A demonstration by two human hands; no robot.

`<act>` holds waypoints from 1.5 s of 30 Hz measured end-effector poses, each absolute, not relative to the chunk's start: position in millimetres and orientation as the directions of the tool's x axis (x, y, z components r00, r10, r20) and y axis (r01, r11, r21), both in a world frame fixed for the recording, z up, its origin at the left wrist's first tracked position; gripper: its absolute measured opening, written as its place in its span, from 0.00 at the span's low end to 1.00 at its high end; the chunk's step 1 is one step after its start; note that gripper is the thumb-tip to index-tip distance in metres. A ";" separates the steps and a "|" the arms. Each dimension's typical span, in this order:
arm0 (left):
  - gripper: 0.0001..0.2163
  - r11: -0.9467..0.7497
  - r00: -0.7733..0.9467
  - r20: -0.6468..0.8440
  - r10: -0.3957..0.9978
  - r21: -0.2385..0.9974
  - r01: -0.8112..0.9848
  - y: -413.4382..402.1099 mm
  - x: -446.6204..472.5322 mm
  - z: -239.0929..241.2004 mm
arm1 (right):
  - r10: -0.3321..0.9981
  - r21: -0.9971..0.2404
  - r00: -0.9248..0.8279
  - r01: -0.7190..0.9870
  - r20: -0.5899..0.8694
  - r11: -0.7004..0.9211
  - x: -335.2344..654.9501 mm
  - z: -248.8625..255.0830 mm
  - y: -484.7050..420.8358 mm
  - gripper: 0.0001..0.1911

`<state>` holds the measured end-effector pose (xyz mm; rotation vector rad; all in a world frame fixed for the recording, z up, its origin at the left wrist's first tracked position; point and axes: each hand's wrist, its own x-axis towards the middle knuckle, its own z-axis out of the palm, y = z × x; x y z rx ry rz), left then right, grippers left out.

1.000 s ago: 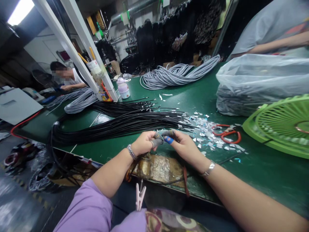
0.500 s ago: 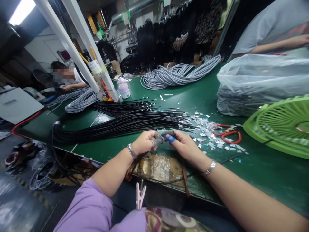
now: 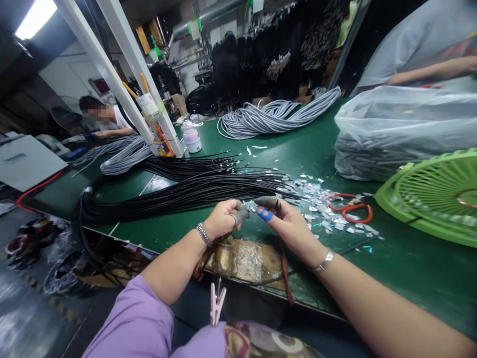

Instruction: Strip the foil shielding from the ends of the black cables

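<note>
My left hand (image 3: 228,215), with grey finger covers, is closed in a pinch at the near side of the table. A thin cable end (image 3: 250,207) with shiny, pale strands pokes out from its fingertips. Just to the right, my right hand (image 3: 288,220) is curled, with a blue cover on the thumb and a dark one on the index finger. Its thumb and index tips bracket the shiny end, slightly apart; what its fingers grip is too small to make out. A bundle of black cables (image 3: 194,191) lies behind both hands, stripped ends to the right.
Foil scraps (image 3: 324,209) and red-handled scissors (image 3: 354,209) lie to the right, beside a green fan (image 3: 436,194) and a plastic bag (image 3: 402,129). Grey cable coils (image 3: 276,117) sit farther back, near a bottle (image 3: 191,136) and white post (image 3: 137,64). Two people work nearby.
My right hand has shifted slightly right, and its thumb and index finger have spread. The shiny cable end now shows between my hands. My left hand has barely moved.
</note>
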<state>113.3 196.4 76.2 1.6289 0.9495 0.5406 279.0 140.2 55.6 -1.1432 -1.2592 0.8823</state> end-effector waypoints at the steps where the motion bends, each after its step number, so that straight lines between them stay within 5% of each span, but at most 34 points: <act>1: 0.16 -0.085 0.577 -0.108 0.809 0.951 0.297 196.6 113.5 75.0 | 0.957 -0.967 0.145 0.079 0.253 0.243 278.5 54.9 140.5 0.18; 8: 0.16 -0.198 0.618 0.001 0.786 0.948 0.250 196.5 114.5 68.5 | 0.959 -0.969 0.143 0.061 0.244 0.238 275.6 41.5 145.7 0.15; 45: 0.15 0.025 0.573 -0.198 0.795 0.955 0.294 191.3 118.2 80.2 | 0.972 -0.981 0.222 -0.157 0.080 0.117 267.0 52.0 142.5 0.22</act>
